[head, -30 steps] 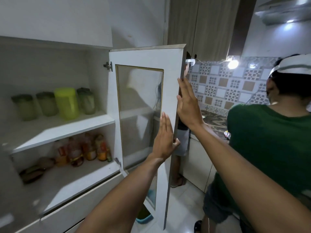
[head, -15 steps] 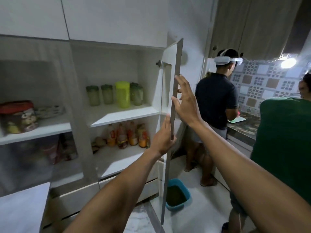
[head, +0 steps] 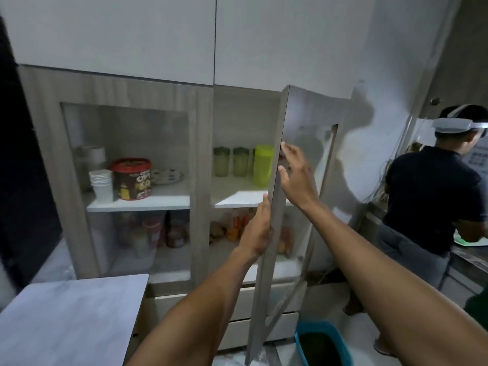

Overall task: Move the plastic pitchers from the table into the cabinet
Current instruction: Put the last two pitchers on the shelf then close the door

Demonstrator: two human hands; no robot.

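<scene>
On the upper shelf of the open cabinet (head: pixel 239 199) stand two dull green plastic pitchers (head: pixel 221 161) and a taller bright yellow-green pitcher (head: pixel 262 165). The glass-paned cabinet door (head: pixel 277 180) is partly swung in and hides the shelf's right end. My left hand (head: pixel 257 231) holds the door's free edge, thumb on one side and fingers on the other. My right hand (head: pixel 295 178) rests flat on the door's outer face with its fingers spread, holding nothing.
A marble-topped table (head: pixel 66 313) fills the lower left. Behind the closed left door (head: pixel 126 165) are a red tub (head: pixel 131 178) and stacked white cups (head: pixel 101 184). A blue basin (head: pixel 324 342) sits on the floor. A person in a dark shirt (head: pixel 433 196) stands at the right.
The cabinet door has swung inward from wide open to partly closed, with both my hands moving along on it. My view has turned left, bringing the table and left cabinet into sight.
</scene>
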